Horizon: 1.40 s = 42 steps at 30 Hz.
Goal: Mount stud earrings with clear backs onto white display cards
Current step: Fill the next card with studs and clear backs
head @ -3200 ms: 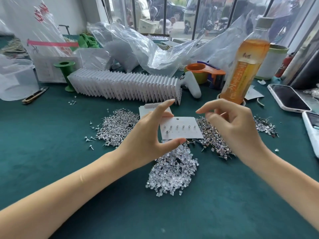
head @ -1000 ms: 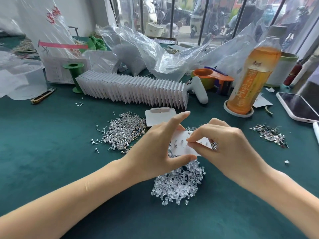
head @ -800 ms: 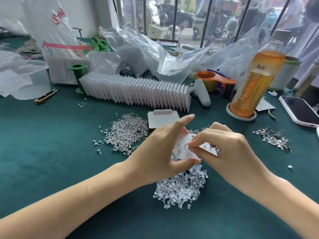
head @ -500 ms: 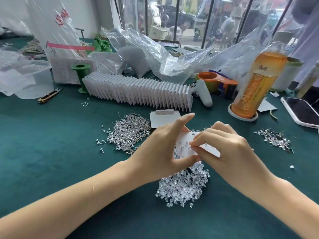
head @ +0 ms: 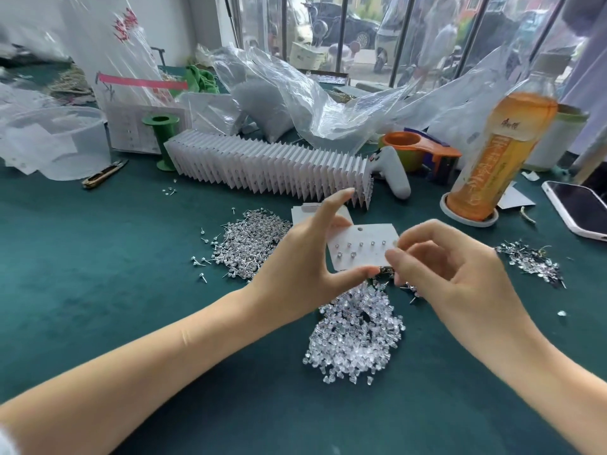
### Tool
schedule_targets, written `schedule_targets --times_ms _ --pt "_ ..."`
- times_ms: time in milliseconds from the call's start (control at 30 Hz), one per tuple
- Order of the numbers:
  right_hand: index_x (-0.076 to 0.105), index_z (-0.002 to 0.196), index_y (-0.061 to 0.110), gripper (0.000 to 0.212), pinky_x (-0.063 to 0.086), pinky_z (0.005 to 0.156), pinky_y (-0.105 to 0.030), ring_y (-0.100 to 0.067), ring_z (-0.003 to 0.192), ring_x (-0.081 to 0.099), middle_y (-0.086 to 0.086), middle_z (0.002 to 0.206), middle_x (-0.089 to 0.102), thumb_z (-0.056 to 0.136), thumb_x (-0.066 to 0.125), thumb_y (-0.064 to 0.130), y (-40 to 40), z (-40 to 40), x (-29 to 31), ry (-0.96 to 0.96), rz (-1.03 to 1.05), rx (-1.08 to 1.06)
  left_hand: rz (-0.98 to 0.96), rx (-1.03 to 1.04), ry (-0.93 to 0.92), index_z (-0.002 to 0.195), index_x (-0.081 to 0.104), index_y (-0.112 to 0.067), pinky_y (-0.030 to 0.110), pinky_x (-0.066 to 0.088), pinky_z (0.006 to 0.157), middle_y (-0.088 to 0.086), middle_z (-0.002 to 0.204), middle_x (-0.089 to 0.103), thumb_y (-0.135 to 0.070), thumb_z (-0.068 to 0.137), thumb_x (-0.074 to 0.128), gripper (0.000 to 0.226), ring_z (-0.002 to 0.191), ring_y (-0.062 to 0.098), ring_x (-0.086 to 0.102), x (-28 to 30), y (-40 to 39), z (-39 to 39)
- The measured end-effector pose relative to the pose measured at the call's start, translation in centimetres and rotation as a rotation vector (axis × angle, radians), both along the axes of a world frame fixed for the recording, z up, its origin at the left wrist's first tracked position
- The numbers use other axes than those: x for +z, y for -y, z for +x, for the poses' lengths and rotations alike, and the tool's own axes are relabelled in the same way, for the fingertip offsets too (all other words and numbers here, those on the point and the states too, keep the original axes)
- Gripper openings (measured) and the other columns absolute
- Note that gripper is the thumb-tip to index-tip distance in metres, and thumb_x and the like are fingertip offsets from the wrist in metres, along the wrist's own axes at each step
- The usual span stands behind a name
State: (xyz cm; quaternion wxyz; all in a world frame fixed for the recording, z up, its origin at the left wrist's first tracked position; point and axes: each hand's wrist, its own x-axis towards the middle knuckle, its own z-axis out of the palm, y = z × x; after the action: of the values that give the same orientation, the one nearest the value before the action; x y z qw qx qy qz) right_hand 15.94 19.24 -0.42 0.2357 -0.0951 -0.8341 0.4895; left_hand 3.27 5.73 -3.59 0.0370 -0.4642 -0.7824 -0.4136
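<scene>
My left hand (head: 295,267) holds a white display card (head: 364,247) above the green table, thumb under its lower edge, forefinger raised. The card carries several studs in two rows. My right hand (head: 453,277) sits at the card's right edge with curled fingers; thumb and forefinger tips are close to the edge, and nothing shows between them. A heap of clear backs (head: 354,336) lies below the card. A pile of loose studs (head: 249,244) lies to the left, and a smaller pile (head: 528,264) to the right. Another card (head: 302,213) lies flat behind my left hand.
A long row of standing cards (head: 269,169) crosses the table behind. An orange drink bottle (head: 499,152), a phone (head: 578,208), a white controller (head: 394,175) and an orange tape dispenser (head: 417,146) stand at the right. Plastic bags (head: 295,103), a green spool (head: 162,136) and snips (head: 103,174) lie at the back left.
My right hand pressed a stud into the card's lower row, then drew back to the right edge. The card has risen and now faces me, with one more stud in it.
</scene>
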Motion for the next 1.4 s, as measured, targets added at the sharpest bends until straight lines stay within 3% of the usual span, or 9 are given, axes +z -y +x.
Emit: schedule_targets --times_ms 100,167,333,467,633,800,933,1067,1400 --pt "0.057 0.055 0.019 0.027 0.027 0.033 -0.012 -0.009 0.033 0.039 -0.005 0.048 0.057 0.07 0.069 0.038 1.0 0.1 0.4 0.184 -0.411 0.063 0.05 0.045 0.0 0.144 0.025 -0.03 0.004 0.035 0.09 -0.003 0.118 0.061 -0.053 0.07 0.074 0.092 0.105 0.002 0.053 0.2 0.1 0.0" --pt "0.056 0.06 0.014 0.029 0.023 0.03 -0.011 -0.01 0.03 0.039 -0.011 0.051 0.06 0.067 0.069 0.038 1.4 0.0 0.3 0.291 -0.56 0.092 0.073 0.055 -0.014 0.144 0.027 -0.029 0.014 0.04 0.092 -0.004 0.117 0.062 -0.054 0.071 0.072 0.09 0.107 0.004 0.055 0.2 0.1 0.1" --pt "0.054 0.096 -0.001 0.054 0.023 0.027 -0.012 -0.016 0.038 0.053 -0.018 0.073 0.071 0.063 0.069 0.039 1.8 -0.1 -0.3 0.32 -0.676 0.117 0.123 0.063 -0.033 0.142 0.027 -0.031 0.011 0.041 0.091 -0.008 0.115 0.061 -0.06 0.069 0.066 0.088 0.105 0.0 0.055 0.5 0.1 0.8" --pt "0.055 0.103 0.001 0.053 0.034 0.028 -0.017 -0.021 0.057 0.069 -0.017 0.085 0.073 0.065 0.07 0.036 2.1 0.0 -0.2 0.293 -0.777 0.128 0.158 0.053 -0.039 0.141 0.028 -0.032 0.01 0.04 0.091 -0.007 0.115 0.061 -0.053 0.07 0.072 0.086 0.105 0.003 0.056 0.8 0.3 1.1" --pt "0.064 0.098 0.004 0.042 0.056 0.054 -0.025 -0.027 0.082 0.071 -0.02 0.093 0.072 0.065 0.073 0.028 2.6 -0.1 -0.4 0.172 -0.845 0.15 0.136 0.024 -0.033 0.14 0.03 -0.032 0.007 0.038 0.09 -0.01 0.116 0.06 -0.053 0.069 0.069 0.085 0.105 -0.002 0.055 0.9 0.2 2.0" --pt "0.068 0.103 0.004 0.044 0.059 0.078 -0.036 -0.031 0.092 0.071 -0.019 0.095 0.073 0.065 0.073 0.026 2.7 -0.1 -0.8 0.102 -0.819 0.159 0.135 0.022 -0.036 0.14 0.029 -0.033 0.006 0.036 0.089 -0.011 0.117 0.059 -0.046 0.07 0.066 0.081 0.108 -0.001 0.054 1.0 0.2 2.4" --pt "0.067 0.105 0.003 0.044 0.06 0.074 -0.035 -0.03 0.088 0.072 -0.019 0.092 0.073 0.065 0.073 0.023 2.8 -0.2 -0.9 0.095 -0.809 0.139 0.152 0.034 -0.007 0.138 0.029 -0.038 0.008 0.044 0.076 -0.014 0.117 0.057 -0.034 0.068 0.071 0.082 0.106 -0.004 0.049 0.9 0.1 2.8" --pt "0.07 0.102 0.008 0.044 0.061 0.072 -0.037 -0.032 0.086 0.072 -0.018 0.091 0.074 0.061 0.074 0.023 2.9 -0.3 -0.9 0.083 -0.828 0.11 0.157 0.033 -0.008 0.138 0.028 -0.04 0.013 0.046 0.071 -0.016 0.116 0.055 -0.043 0.068 0.065 0.08 0.106 -0.003 0.048 0.7 0.0 3.0" --pt "0.076 0.086 0.014 0.031 0.06 0.063 -0.031 -0.03 0.081 0.073 -0.017 0.086 0.074 0.057 0.075 0.026 2.9 -0.6 -1.3 0.067 -0.817 0.069 0.179 0.032 -0.088 0.137 0.03 -0.031 0.026 0.044 0.092 -0.01 0.116 0.054 -0.034 0.073 0.061 0.071 0.111 0.003 0.048 0.5 -0.2 3.2"
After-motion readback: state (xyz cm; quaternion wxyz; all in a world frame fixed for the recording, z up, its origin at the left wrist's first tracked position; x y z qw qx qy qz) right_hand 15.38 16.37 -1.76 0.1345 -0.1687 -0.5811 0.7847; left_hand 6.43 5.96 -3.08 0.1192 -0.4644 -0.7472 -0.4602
